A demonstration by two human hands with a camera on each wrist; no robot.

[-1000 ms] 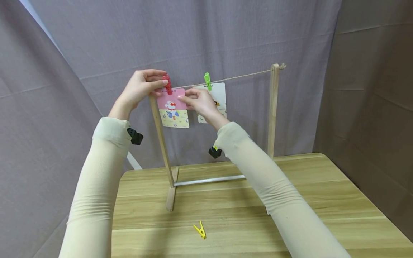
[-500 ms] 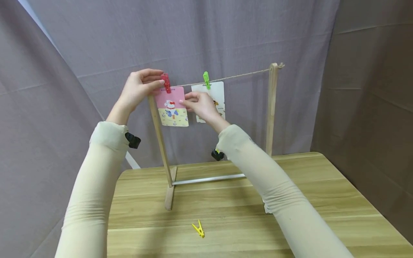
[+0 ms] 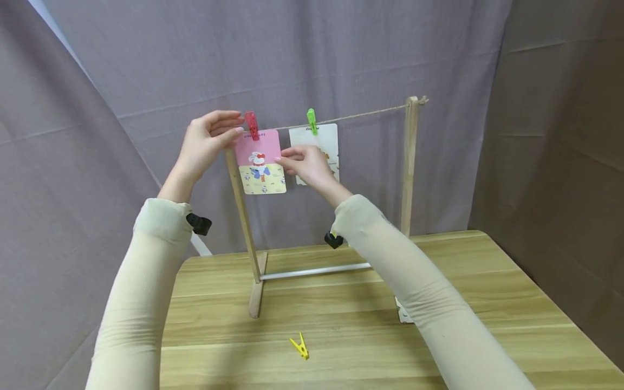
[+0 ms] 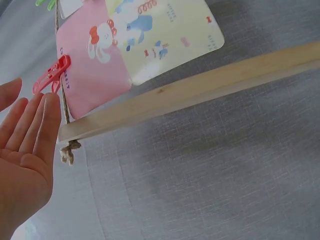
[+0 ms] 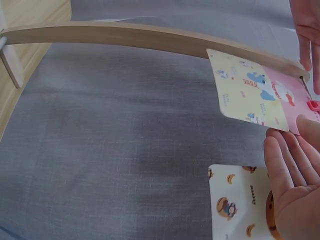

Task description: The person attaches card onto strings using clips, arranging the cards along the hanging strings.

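A pink-and-yellow card [image 3: 260,179] with a rabbit picture hangs from a string [image 3: 372,112] under a red clothespin [image 3: 252,126]. My left hand [image 3: 202,143] is just left of that clothespin, and in the left wrist view its fingers [image 4: 49,120] are straight, with the thumb spread from them. Beside the card's right edge is my right hand [image 3: 312,168]. Its thumb overlaps the edge in the head view, while the right wrist view shows straight fingers [image 5: 280,160] with a gap to the thumb. Whether they touch the card I cannot tell.
A white card [image 3: 331,135] hangs under a green clothespin [image 3: 312,122], partly behind my right hand. Wooden posts [image 3: 410,168] hold the string. On the table [image 3: 341,336] lies a yellow clothespin [image 3: 300,345]. A patterned edge [image 3: 403,313] shows beside my right sleeve.
My left hand has come off the red clothespin and shifted left. My right hand has slid slightly down along the card's edge, its grip loosened. The card hangs on the string.
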